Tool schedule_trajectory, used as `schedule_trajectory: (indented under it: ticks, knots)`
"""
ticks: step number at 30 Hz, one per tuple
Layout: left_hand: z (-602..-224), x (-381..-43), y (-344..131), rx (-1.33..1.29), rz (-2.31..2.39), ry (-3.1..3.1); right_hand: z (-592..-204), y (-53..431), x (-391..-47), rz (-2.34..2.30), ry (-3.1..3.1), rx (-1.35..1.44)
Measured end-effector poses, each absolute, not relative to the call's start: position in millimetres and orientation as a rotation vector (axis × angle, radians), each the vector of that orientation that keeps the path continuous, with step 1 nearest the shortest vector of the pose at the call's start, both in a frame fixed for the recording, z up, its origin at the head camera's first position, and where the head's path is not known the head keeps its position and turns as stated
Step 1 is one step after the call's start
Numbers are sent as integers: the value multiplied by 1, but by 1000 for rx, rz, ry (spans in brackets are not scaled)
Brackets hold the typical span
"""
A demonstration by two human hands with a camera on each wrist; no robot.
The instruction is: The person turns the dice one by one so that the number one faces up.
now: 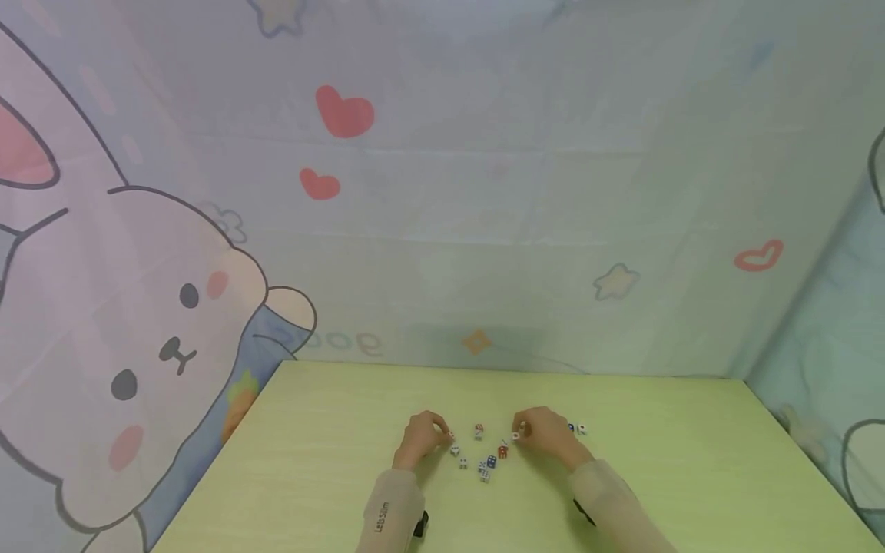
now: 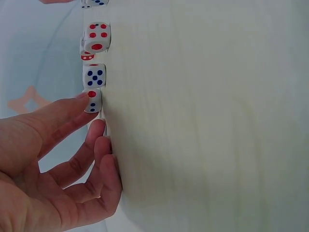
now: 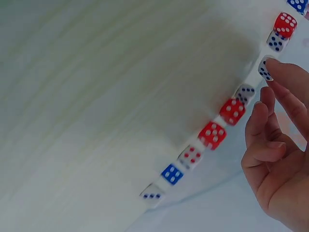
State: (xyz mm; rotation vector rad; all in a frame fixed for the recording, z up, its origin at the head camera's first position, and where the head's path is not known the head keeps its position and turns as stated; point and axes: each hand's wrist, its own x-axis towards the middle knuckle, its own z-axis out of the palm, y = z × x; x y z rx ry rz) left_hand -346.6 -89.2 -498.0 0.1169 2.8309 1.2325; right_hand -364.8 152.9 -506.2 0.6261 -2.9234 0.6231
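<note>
Over the left part of a loose group of small dice, my left hand (image 1: 419, 438) pinches a white die (image 2: 92, 104) with red and blue pips between thumb and forefinger. Its other fingers are bent and hold nothing. Another white die (image 2: 94, 76) with blue pips sits close by it in the left wrist view. My right hand (image 1: 549, 435), on the group's right side, pinches a white die (image 3: 264, 70) with blue pips between finger and thumb. Near it in the right wrist view are red dice (image 3: 212, 135), a blue die (image 3: 172, 174) and several white dice.
The dice lie on a pale yellow-green table (image 1: 332, 415). Between the hands are a blue die (image 1: 492, 461), a red die (image 1: 502, 452) and white dice (image 1: 485, 476). A blue and a white die (image 1: 582, 428) lie beyond the right hand. A printed curtain (image 1: 442, 230) hangs behind the table.
</note>
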Motion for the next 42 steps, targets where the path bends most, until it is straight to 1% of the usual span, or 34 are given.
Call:
schedule_trajectory:
  ticks: [5, 9, 14, 19, 24, 34, 42]
  knots:
    - [-500, -349, -92, 124, 1229, 2836, -499, 178, -356, 676, -2914, 624]
    - [-499, -350, -92, 141, 1228, 2837, -495, 204, -351, 707, -2936, 568]
    - [-498, -351, -93, 128, 1213, 2842, -493, 229, -351, 714, -2966, 488]
    - [-499, -354, -93, 114, 1215, 2833, -494, 244, -353, 696, -2988, 436]
    - [-502, -354, -93, 127, 1239, 2806, -497, 252, -353, 688, -3011, 383]
    - [-501, -352, -91, 148, 1238, 2815, -499, 257, -347, 713, -3020, 380]
    - [-502, -352, -90, 139, 1216, 2833, -494, 252, -349, 759, -2986, 435]
